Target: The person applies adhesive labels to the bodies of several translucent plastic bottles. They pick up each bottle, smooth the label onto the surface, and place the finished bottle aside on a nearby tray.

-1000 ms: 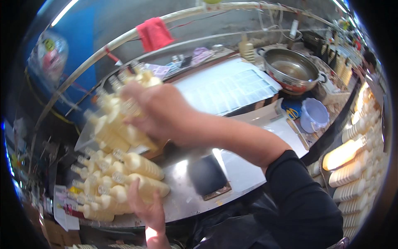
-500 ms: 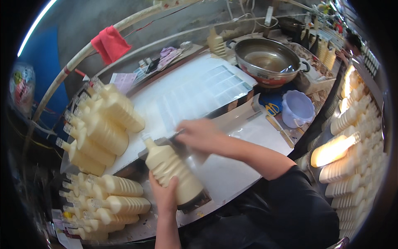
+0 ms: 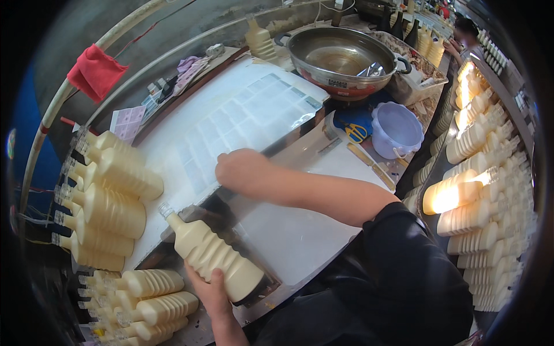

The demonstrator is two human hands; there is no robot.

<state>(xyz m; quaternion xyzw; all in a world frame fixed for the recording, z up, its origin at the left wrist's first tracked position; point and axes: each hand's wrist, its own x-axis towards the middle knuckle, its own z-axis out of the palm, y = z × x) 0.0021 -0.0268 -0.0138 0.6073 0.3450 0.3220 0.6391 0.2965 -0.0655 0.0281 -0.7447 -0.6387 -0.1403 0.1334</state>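
A cream-coloured ribbed bottle (image 3: 218, 254) with a clear threaded neck lies tilted at the table's front edge, its neck pointing to the upper left. My left hand (image 3: 209, 293) grips its lower side, thumb on top. Past the bottle, my right hand (image 3: 245, 175) is closed in a fist over the near edge of a white board (image 3: 164, 151); whatever its curled fingers hold is hidden. On that board lies a thin translucent sheet (image 3: 248, 124) with rows of pale rectangles. A smooth white sheet (image 3: 294, 236) covers the table under my right forearm.
More cream bottles stand grouped at left (image 3: 109, 216) and lower left (image 3: 156, 308). A large two-handled metal pan (image 3: 340, 86), a lilac bucket (image 3: 398, 138) and yellow scissors (image 3: 356, 133) sit at the back right. Rows of bottles (image 3: 470, 230) fill the right side. Another person (image 3: 468, 43) is far right.
My right hand has moved from beside the bottle's shoulder to the board's edge, its fingers now curled inward. The view has shifted right. My left hand still holds the bottle.
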